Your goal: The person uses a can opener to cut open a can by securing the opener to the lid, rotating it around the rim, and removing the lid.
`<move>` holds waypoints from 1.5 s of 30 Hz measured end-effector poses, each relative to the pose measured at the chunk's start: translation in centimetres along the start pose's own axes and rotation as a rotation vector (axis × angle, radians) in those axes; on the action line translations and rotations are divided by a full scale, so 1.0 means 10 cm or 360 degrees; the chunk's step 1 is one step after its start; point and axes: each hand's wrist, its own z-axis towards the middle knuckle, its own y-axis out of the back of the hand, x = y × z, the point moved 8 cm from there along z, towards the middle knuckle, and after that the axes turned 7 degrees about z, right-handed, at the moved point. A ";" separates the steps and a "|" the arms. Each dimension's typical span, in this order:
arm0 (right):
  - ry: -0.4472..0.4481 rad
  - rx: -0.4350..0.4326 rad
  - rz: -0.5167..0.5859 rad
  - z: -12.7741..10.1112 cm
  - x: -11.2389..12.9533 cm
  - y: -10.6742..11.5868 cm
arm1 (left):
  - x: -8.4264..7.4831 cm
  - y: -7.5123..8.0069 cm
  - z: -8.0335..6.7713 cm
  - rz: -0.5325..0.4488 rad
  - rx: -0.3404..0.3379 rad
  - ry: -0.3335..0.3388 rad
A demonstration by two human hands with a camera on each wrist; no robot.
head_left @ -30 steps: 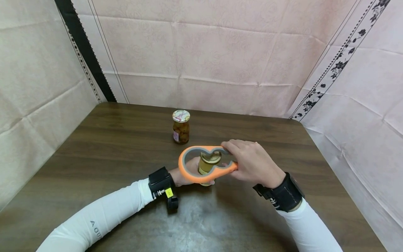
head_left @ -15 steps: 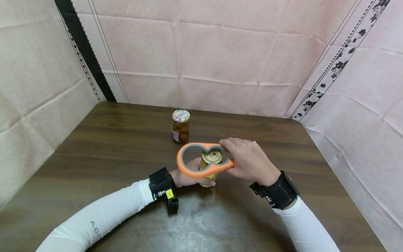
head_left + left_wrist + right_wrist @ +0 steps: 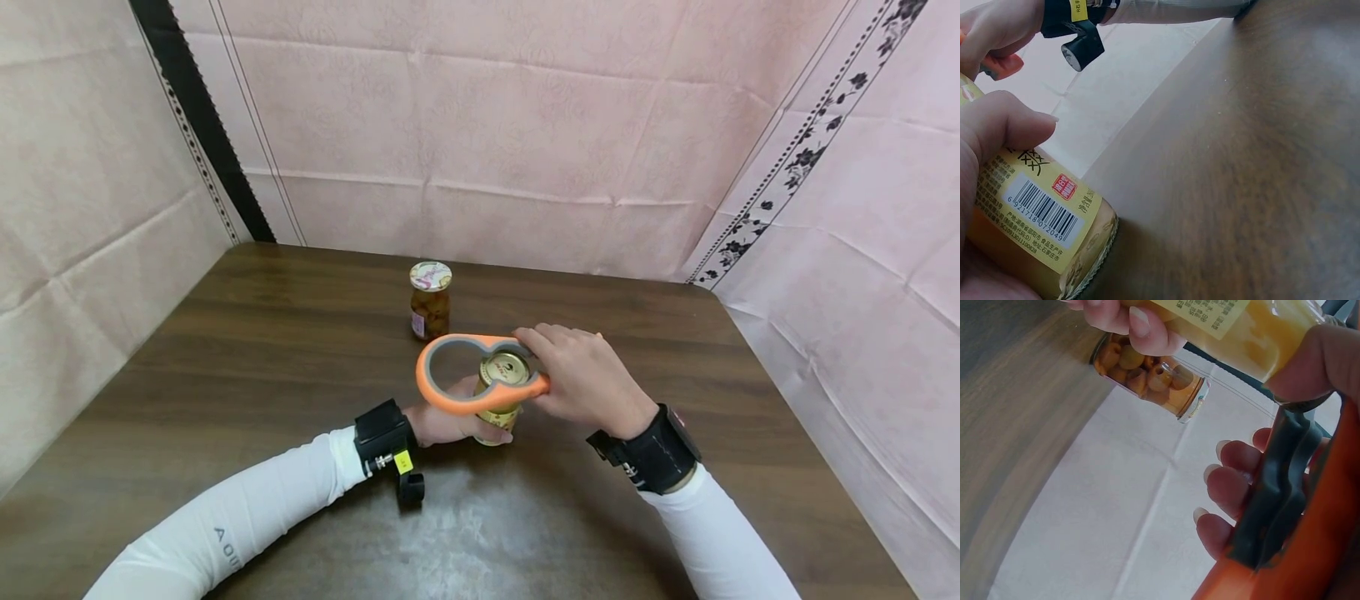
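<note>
Left hand (image 3: 442, 423) sits low on the wooden table (image 3: 247, 350), fingers and thumb wrapped round the body of a small yellow-labelled jar (image 3: 497, 414). A black wrist strap with a yellow tag shows at the cuff of the white sleeve. In the left wrist view the thumb lies across the jar's label just above the barcode (image 3: 1041, 212), and the jar's base meets the table.

The jar stands near the middle of the table, its gold lid (image 3: 504, 367) facing up. Over it hangs an orange, grey-lined jar opener (image 3: 472, 375) with two loops: the large loop reaches out to the left over the left hand, while the smaller loop sits round the gold lid.

Right hand (image 3: 581, 379) grips the opener's right end, fingers curled over the top of the grey lining and the thumb beneath. In the right wrist view three fingertips (image 3: 1225, 487) press on the dark inner band.

Behind, further back on the table, a second jar (image 3: 431, 302) with a pale patterned lid stands upright, apart from both hands.
</note>
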 end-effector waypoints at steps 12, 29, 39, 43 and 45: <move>0.0057 -0.0041 -0.0122 0.00 0.07 -0.04 | 0.04 -0.02 -0.02 -0.0068 -0.0001 0.0061; 0.0130 -0.0089 -0.0357 0.00 0.16 -0.02 | 0.02 0.00 -0.03 -0.0095 0.0063 0.0084; -0.0033 0.0020 -0.0316 -0.03 0.06 0.01 | 0.00 0.03 -0.01 0.0025 -0.0007 -0.0033; -0.0080 -0.0019 -0.0272 -0.05 0.01 0.04 | -0.05 0.08 -0.01 0.0182 -0.0102 -0.0103; -0.0110 -0.0013 -0.0274 -0.06 0.00 0.05 | -0.07 0.09 -0.01 0.0243 -0.0134 -0.0130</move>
